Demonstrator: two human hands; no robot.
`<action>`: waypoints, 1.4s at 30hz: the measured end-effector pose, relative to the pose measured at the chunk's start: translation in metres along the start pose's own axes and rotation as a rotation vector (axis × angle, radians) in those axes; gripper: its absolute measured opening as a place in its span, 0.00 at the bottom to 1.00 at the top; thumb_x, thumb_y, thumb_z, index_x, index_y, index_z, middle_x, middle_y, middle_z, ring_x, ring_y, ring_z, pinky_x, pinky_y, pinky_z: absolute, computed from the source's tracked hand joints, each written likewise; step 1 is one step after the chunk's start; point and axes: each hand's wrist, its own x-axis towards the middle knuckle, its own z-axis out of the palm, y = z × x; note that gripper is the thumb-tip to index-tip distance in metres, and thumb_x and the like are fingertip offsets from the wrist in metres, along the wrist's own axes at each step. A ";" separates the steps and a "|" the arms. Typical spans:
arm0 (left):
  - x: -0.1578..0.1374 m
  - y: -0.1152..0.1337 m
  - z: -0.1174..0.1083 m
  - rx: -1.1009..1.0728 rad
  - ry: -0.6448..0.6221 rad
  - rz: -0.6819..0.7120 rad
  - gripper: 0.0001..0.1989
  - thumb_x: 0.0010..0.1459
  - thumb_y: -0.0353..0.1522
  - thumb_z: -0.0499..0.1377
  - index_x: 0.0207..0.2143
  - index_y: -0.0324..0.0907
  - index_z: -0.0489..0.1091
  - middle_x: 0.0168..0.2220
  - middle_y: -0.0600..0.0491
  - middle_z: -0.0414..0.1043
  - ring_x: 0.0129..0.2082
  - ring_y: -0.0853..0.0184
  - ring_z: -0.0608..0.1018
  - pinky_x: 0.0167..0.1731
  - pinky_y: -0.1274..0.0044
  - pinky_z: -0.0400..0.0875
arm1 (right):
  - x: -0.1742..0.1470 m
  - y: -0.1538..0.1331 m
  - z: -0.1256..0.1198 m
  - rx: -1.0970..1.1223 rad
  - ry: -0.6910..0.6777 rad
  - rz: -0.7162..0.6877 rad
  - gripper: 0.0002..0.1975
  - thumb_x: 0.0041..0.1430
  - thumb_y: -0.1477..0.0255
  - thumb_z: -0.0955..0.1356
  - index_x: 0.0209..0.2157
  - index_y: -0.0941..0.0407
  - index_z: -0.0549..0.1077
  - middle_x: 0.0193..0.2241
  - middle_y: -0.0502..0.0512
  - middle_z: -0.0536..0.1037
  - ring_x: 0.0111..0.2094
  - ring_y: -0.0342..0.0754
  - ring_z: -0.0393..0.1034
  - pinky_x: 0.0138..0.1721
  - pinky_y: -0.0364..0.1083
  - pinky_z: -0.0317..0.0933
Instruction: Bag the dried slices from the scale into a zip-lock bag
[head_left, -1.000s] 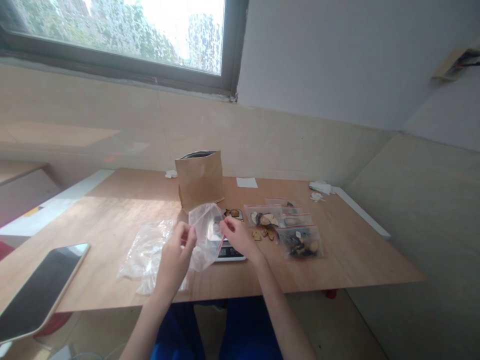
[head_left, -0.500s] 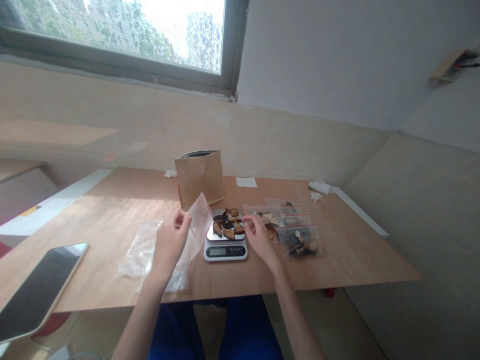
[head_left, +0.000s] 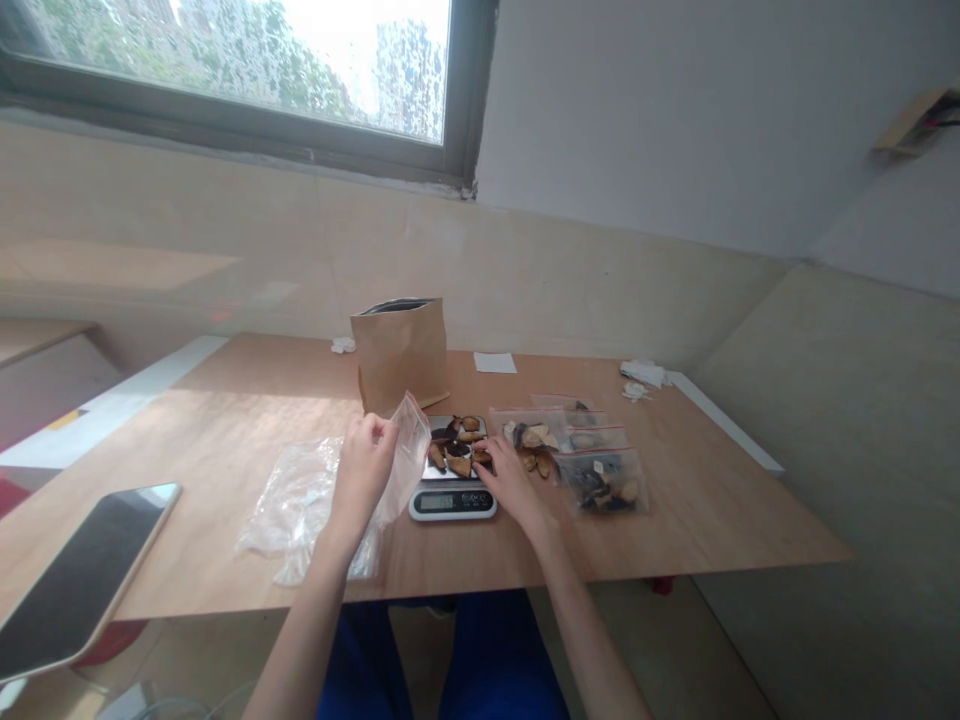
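Observation:
My left hand (head_left: pixel 367 462) pinches the edge of a clear zip-lock bag (head_left: pixel 407 450) with a red seal line, held upright at the left side of a digital kitchen scale (head_left: pixel 452 502). Dried brown and black slices (head_left: pixel 459 466), perhaps mushroom, lie on its metal plate. My right hand (head_left: pixel 511 482) is over the plate's right edge, fingers apart around a slice there; a firm grip on it does not show. The digits on the display are too blurred to read.
Filled zip-lock bags (head_left: pixel 604 482) of similar slices lie right of the scale. Behind it stands an open brown paper pouch (head_left: pixel 401 355). Several clear bags (head_left: pixel 296 500) lie at left, near a phone (head_left: pixel 82 580). White paper (head_left: pixel 495 363) and crumpled tissue (head_left: pixel 641 374) are toward the back.
My right hand has moved left onto the slices at the plate's right edge, its fingers spreading. My left hand and the zip-lock bag have shifted slightly right, toward the scale.

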 end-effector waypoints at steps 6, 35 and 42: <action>-0.002 -0.003 0.006 0.008 0.005 0.021 0.09 0.52 0.34 0.48 0.20 0.43 0.57 0.26 0.54 0.62 0.31 0.66 0.67 0.32 0.75 0.62 | 0.007 -0.009 -0.010 0.056 0.110 0.095 0.06 0.55 0.74 0.63 0.34 0.58 0.70 0.35 0.58 0.74 0.39 0.50 0.68 0.43 0.51 0.62; -0.016 0.001 0.009 -0.270 0.085 -0.031 0.13 0.57 0.40 0.46 0.25 0.43 0.57 0.46 0.48 0.69 0.44 0.61 0.71 0.42 0.71 0.62 | -0.010 -0.027 0.019 -0.010 0.014 0.005 0.13 0.53 0.80 0.63 0.42 0.56 0.67 0.40 0.59 0.70 0.45 0.53 0.63 0.47 0.54 0.60; -0.018 -0.010 0.011 -0.303 0.069 0.030 0.15 0.58 0.43 0.46 0.25 0.44 0.56 0.48 0.47 0.68 0.46 0.61 0.71 0.44 0.69 0.62 | -0.004 -0.037 0.008 0.204 0.084 0.047 0.12 0.55 0.77 0.61 0.42 0.55 0.68 0.40 0.56 0.72 0.42 0.48 0.67 0.44 0.49 0.61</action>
